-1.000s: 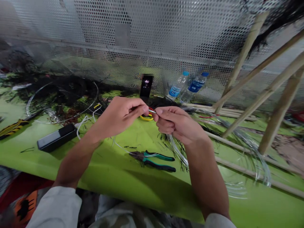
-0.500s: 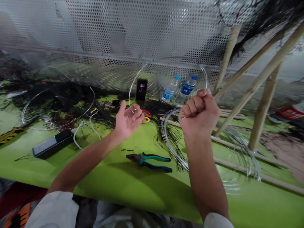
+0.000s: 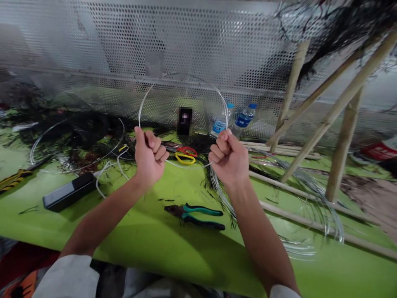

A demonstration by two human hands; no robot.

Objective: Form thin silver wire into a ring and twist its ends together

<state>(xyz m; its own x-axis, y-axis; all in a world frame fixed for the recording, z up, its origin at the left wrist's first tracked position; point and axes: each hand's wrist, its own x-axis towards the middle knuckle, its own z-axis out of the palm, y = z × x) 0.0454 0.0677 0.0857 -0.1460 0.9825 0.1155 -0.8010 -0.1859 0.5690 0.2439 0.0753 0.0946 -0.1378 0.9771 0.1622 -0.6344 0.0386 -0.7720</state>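
Observation:
My left hand (image 3: 150, 156) and my right hand (image 3: 228, 158) are both fists closed on a thin silver wire (image 3: 182, 80). The wire arcs up between them into a loop against the perforated metal wall, and a lower strand sags between the two fists. Both hands are raised above the green table (image 3: 149, 236). From my right hand the wire runs down into a coil of silver wire (image 3: 310, 194) lying on the table to the right. Green-handled pliers (image 3: 194, 213) lie on the table below my hands.
Yellow and red-handled scissors (image 3: 183, 155) lie behind my hands. A black box (image 3: 68, 192) and white cable sit at left, near black feathery scraps (image 3: 83, 128) and another wire ring. Two water bottles (image 3: 243, 118) stand by the wall. Bamboo poles (image 3: 341, 103) lean at right.
My right hand has dropped and moved left, closer to my left. My left hand has closed from half open into a fist. The wire loop now stands higher and rounder between them.

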